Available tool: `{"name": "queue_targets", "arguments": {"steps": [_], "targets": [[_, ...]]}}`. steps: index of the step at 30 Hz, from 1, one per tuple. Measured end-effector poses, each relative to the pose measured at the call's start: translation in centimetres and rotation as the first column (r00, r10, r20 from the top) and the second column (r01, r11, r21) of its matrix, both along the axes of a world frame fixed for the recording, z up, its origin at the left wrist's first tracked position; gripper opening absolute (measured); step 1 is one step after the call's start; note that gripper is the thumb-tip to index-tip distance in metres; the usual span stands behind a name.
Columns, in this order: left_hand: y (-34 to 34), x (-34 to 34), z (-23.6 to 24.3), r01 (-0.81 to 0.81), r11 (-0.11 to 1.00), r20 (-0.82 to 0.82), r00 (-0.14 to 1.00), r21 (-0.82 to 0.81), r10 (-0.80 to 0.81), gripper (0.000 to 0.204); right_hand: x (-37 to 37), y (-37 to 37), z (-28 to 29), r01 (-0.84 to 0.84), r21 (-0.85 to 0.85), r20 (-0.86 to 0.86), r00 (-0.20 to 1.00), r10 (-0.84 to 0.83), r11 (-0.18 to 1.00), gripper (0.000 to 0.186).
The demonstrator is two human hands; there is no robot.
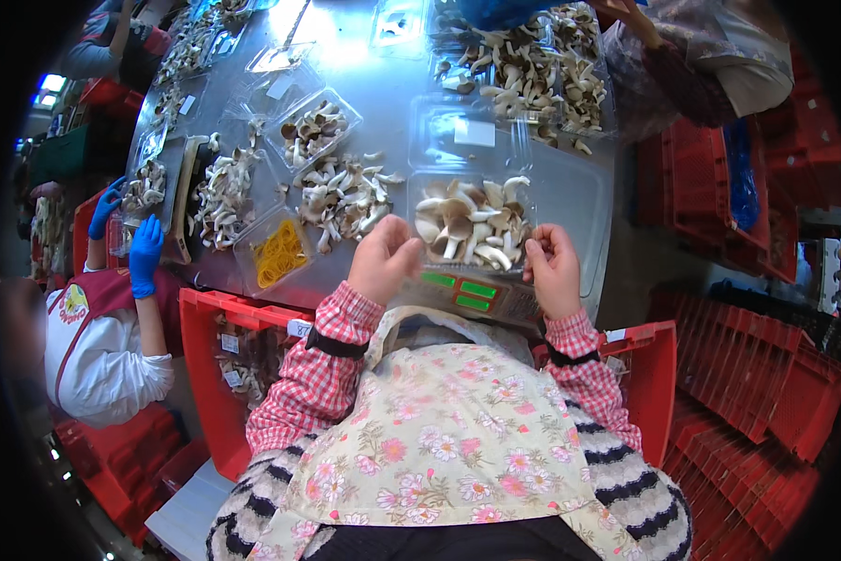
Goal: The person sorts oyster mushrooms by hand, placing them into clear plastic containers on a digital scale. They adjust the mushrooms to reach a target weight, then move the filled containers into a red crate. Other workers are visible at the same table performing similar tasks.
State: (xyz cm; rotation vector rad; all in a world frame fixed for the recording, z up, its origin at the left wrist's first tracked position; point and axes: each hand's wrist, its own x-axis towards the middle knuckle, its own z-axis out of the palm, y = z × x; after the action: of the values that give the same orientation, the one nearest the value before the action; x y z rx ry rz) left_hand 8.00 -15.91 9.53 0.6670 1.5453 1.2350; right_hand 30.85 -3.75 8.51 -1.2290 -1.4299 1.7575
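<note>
A clear plastic clamshell box full of pale oyster mushrooms sits in front of me on a scale with green-lit displays. Its clear lid, bearing a white label, is folded back away from me. At the box's left side my left hand is closed, its fingers curled and thumb at the edge. My right hand is closed in a pinch at the right side. Left of the box lies a loose heap of mushrooms.
Another filled clear box and a tub of yellow rubber bands stand at left. More mushrooms lie at the far right. Red crates flank me below the metal table. A co-worker's blue-gloved hands work at far left.
</note>
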Motion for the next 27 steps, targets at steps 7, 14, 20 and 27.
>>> {"name": "queue_targets", "arguments": {"steps": [7, 14, 20, 27], "targets": [[0.4, 0.3, -1.0, -0.017, 0.992, -0.054, 0.999, -0.125, 0.010, 0.010, 0.2, 0.4, -1.5, 0.024, 0.019, 0.106, 0.994, -0.025, 1.000, 0.015], [-0.6, -1.7, -1.3, -0.113, 0.989, -0.267, 0.960, -0.094, 0.084, 0.015, 0.9, 0.7, 2.0, -0.110, 0.559, 0.325, 0.941, -0.095, 0.822, 0.012], [0.1, -1.4, -0.8, -0.069, 0.997, -0.342, 0.937, 0.023, 0.072, 0.015, -2.0, 2.9, 2.4, -0.448, 0.743, 0.594, 0.784, -0.182, 0.497, 0.015], [-1.8, -2.2, -0.3, -0.184, 0.982, -0.310, 0.933, 0.028, 0.184, 0.011, -2.4, 4.8, 6.2, -0.303, 0.707, 0.455, 0.887, -0.082, 0.639, 0.013]]}}
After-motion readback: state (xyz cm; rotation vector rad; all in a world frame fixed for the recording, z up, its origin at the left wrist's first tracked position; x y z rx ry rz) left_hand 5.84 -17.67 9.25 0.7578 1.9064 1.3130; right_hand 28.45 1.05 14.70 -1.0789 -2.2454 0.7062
